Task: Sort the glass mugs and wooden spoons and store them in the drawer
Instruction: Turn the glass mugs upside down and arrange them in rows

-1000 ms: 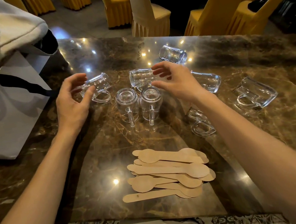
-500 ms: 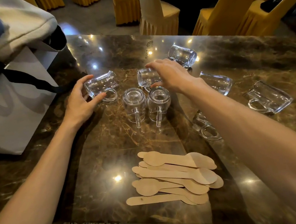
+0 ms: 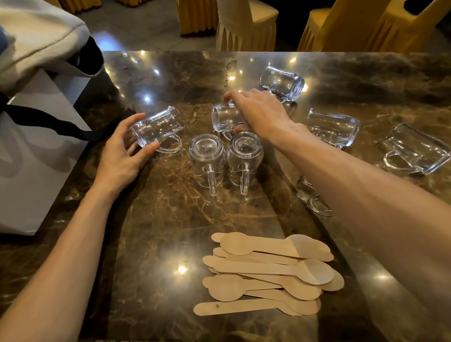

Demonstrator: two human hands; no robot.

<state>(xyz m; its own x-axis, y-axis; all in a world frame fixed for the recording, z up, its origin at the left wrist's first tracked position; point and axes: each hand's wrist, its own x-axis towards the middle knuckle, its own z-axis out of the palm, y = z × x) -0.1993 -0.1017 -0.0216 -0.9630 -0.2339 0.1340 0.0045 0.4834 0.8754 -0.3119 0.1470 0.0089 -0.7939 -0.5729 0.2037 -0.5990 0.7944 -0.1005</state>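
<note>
Several clear glass mugs lie about the dark marble table (image 3: 168, 218). My left hand (image 3: 122, 156) grips a tipped mug (image 3: 158, 127) by its base end. My right hand (image 3: 257, 111) curls over another tipped mug (image 3: 223, 116), fingers above and thumb below. Two mugs (image 3: 206, 156) (image 3: 245, 155) stand upside down side by side, handles toward me. More mugs lie on their sides at the back (image 3: 282, 82) and right (image 3: 332, 127) (image 3: 416, 148); one (image 3: 313, 200) is partly hidden under my right forearm. A pile of several flat wooden spoons (image 3: 268, 272) lies near the front edge.
A white paper bag (image 3: 24, 169) with black handles stands on the table's left, with a grey and blue garment (image 3: 23, 33) over it. Yellow-covered chairs (image 3: 355, 15) line the far side. No drawer is in view.
Both hands went from hovering near the mugs to holding them: the left closed round the left tipped mug, the right came down over the middle tipped mug. The camera moved closer.
</note>
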